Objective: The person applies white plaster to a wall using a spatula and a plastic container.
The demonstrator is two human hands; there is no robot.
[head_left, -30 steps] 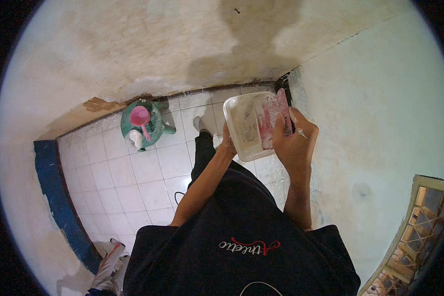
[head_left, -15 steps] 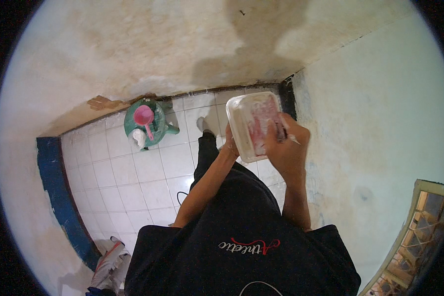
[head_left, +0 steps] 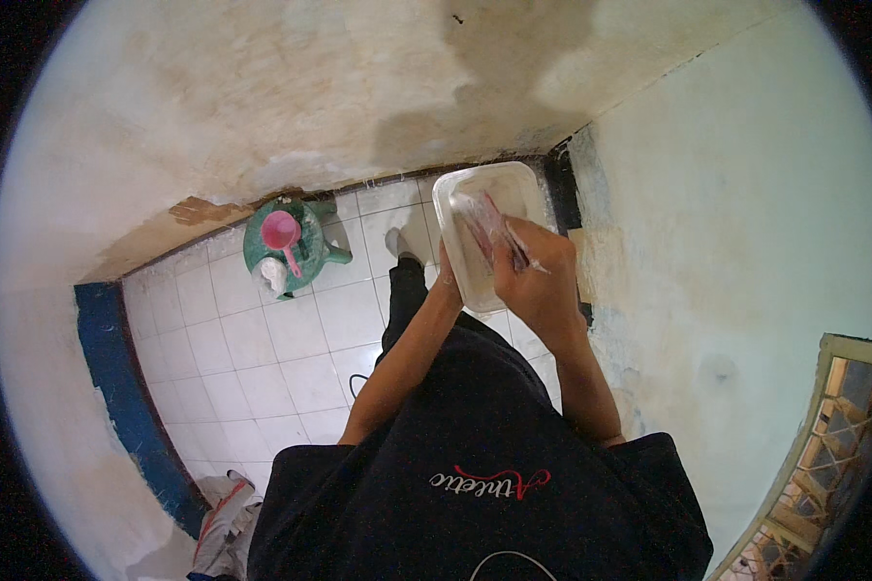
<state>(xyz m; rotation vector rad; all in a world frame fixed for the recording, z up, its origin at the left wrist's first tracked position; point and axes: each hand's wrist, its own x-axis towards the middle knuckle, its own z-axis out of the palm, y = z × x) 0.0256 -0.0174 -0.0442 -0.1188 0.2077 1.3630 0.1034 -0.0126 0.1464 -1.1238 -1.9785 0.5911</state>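
Note:
My left hand is wrapped round the left side of a white rectangular plastic tub, with most of its fingers hidden beneath. In my right hand is a reddish putty scraper, smeared with white paste. Its blade lies over the inside of the tub, slanting toward the left wall; whether it touches the bottom I cannot tell. White paste also sticks to my right fingers.
A green stool at the left far wall bears a pink dipper and a white lump or bag. Bare, patchy walls meet in the corner ahead. A whitish sack lies lower left; a window grille is at right.
The scraper has swung from the tub's right side toward its left, and its blade now shows more plainly. My right hand and the tub have shifted slightly left.

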